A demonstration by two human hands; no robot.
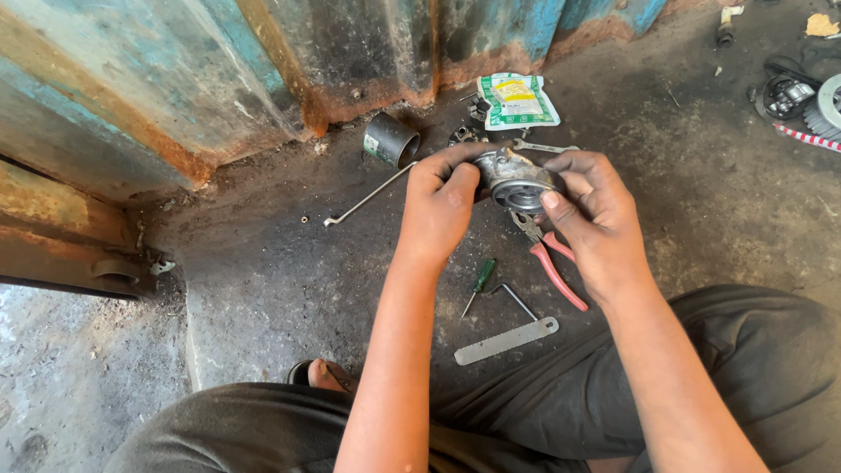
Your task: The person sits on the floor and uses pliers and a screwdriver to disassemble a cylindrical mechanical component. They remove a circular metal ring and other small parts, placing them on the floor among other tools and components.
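Nearest the camera are the person's dark trousers (543, 412) and a sandalled foot (320, 375) on the gritty concrete floor (263, 280). Just beyond the knees lie a flat metal strip (506, 341), a bent hex key (512, 298) and a small green-handled screwdriver (478, 285), all close together. To their right, red-handled pliers (552, 267) rest on the floor, partly under the right hand. Above these, both hands hold a round grey metal part (517, 182) up off the floor between them: the left hand (442, 206) has its fingers curled around the part's left side, and the right hand (591, 210) grips its right side, thumb pressed on the rim of the open face. To the left, a thin bent metal rod (366, 196) lies on the floor. Farther off sit a short metal cylinder (392, 140), a spanner (543, 146) and a green and white packet (517, 101), near the foot of a rusty blue metal wall (219, 70).
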